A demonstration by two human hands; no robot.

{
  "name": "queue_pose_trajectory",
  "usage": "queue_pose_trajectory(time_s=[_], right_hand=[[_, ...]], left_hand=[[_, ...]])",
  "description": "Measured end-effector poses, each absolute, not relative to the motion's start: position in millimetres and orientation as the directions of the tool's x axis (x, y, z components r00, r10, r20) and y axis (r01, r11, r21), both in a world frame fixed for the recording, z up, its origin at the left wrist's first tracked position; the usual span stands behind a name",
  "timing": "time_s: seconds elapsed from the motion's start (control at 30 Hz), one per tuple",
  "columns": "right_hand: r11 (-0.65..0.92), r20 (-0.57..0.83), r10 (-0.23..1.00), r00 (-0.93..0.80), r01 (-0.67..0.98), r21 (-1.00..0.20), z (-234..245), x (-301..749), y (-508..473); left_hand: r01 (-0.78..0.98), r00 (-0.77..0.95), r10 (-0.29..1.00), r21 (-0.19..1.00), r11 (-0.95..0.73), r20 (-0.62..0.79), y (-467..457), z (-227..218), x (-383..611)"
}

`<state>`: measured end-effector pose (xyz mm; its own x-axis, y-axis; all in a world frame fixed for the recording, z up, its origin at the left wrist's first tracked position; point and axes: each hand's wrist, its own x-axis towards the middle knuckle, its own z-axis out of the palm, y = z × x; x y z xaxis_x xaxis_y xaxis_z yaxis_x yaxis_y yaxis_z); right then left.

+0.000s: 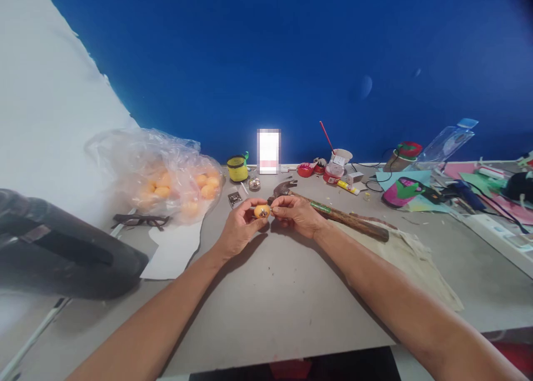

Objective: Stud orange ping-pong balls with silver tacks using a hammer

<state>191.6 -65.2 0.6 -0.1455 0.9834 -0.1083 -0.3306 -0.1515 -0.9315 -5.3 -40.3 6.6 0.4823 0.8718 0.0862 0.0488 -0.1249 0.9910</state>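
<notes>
My left hand [240, 225] and my right hand [296, 214] meet over the middle of the grey table [258, 297], both pinched on a small orange ball [262, 210] that has a dark shiny spot facing me. Left fingers curl round the ball's left side. Right thumb and fingertips press on its right side. A hammer [333, 213] with a wooden handle lies just behind my right hand, its metal head near the ball.
A clear plastic bag of orange balls [170, 178] sits at the back left, black glasses [141, 220] and white paper [175, 247] in front of it. A yellow jar [237, 168], a cup with a red stick [341, 157], cables and coloured paper clutter the back right. A beige cloth [412, 259] lies at right.
</notes>
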Motion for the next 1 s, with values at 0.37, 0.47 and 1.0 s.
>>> queue_pose_trajectory(time_s=[0.37,0.47,1.0], right_hand=[[-0.086,-0.057,0.991,-0.125,-0.246,-0.965,-1,189,-65],[-0.09,-0.065,0.992,-0.111,-0.232,-0.969,-1,189,-65],[-0.098,-0.071,0.987,-0.143,-0.195,-0.976,-2,194,-63]], left_hand=[[0.126,0.486,0.859,0.96,-0.25,0.16,-39,-2,-6],[0.127,0.486,0.856,0.955,-0.267,0.175,-39,-1,-6],[0.083,0.497,0.842,0.954,-0.287,0.21,-36,-6,-7]])
